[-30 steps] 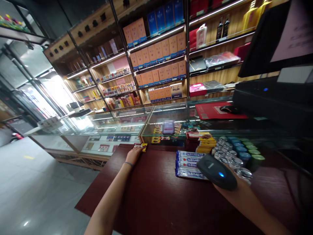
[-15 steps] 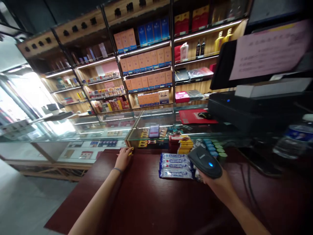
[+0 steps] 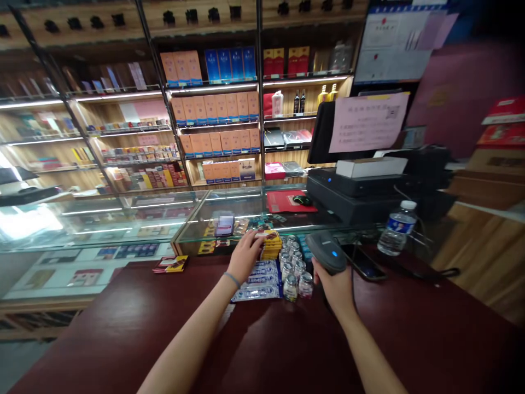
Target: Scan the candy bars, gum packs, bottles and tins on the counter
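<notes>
My left hand (image 3: 245, 255), with a thin band at the wrist, is at the left side of a stack of yellow packets (image 3: 271, 247). Its fingers are stretched out over red-and-brown wrappers beside the stack; whether they touch is hard to tell. Long blue-and-white packets (image 3: 262, 289) lie partly under that hand. My right hand (image 3: 337, 284) is wrapped around a black barcode scanner (image 3: 327, 251) with a lit blue light. Left of the scanner stand small capped jars (image 3: 290, 288) in rows. Several red-and-yellow packets (image 3: 171, 264) lie at the left counter edge.
The dark red counter (image 3: 135, 317) meets a glass display case (image 3: 233, 200). A phone (image 3: 364, 262) and a water bottle (image 3: 397, 229) stand or lie on the right, near a monitor (image 3: 322, 134) and a black cash drawer (image 3: 340, 194). Stocked shelves (image 3: 217, 123) line the back.
My left hand has moved right from the counter's left edge, leaving packets there, to the yellow stack. The view has turned right. The scanner stays in my right hand, now right of the jars.
</notes>
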A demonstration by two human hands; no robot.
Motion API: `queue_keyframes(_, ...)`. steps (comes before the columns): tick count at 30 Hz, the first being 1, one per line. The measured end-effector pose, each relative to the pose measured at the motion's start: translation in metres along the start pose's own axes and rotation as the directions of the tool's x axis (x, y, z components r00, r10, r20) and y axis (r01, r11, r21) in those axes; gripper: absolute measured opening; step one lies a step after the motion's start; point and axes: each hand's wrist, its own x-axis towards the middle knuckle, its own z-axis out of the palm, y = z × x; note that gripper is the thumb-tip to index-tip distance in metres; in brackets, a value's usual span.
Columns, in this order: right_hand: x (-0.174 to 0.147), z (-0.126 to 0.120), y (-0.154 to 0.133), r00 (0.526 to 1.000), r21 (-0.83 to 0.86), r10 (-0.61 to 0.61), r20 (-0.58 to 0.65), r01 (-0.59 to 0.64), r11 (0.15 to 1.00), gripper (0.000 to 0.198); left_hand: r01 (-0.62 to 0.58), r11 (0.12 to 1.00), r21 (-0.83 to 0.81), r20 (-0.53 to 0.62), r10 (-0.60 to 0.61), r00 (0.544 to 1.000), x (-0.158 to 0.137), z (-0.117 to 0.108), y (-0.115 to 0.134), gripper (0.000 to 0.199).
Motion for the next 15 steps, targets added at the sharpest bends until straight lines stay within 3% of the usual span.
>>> queue_keyframes(5, 0.002, -0.001, 0.001, 0.999, 0.03, 0.048, 0.01, -0.048, 0.998, 0.033, -0.031, 0.999, -0.031, -0.024, 0.03, 0.999, 0.012, 0.04, -0.006, 0.027)
queue_keyframes(10, 0.002, -0.001, -0.002, 0.997, 0.041, 0.077, 0.013, -0.078, 0.996, 0.034, 0.19, 0.974, -0.126, -0.036, -0.196, 0.98, 0.01, 0.046, -0.011, 0.036)
queue_keyframes(12, 0.002, 0.001, -0.002, 0.997, 0.052, 0.08, 0.005, -0.081, 0.995, 0.034, 0.146, 0.987, 0.069, 0.037, -0.149, 0.988, 0.007, 0.044, -0.009, 0.036)
queue_keyframes(13, 0.002, 0.002, -0.002, 0.997, 0.057, 0.076, -0.006, -0.076, 0.996, 0.035, 0.068, 0.97, 0.235, 0.107, -0.096, 0.99, 0.005, 0.043, -0.007, 0.036)
queue_keyframes(15, 0.002, 0.004, 0.0, 0.997, 0.05, 0.044, -0.056, -0.042, 0.998, 0.035, -0.162, 0.82, 0.549, 0.287, -0.002, 0.958, 0.004, 0.04, -0.004, 0.036)
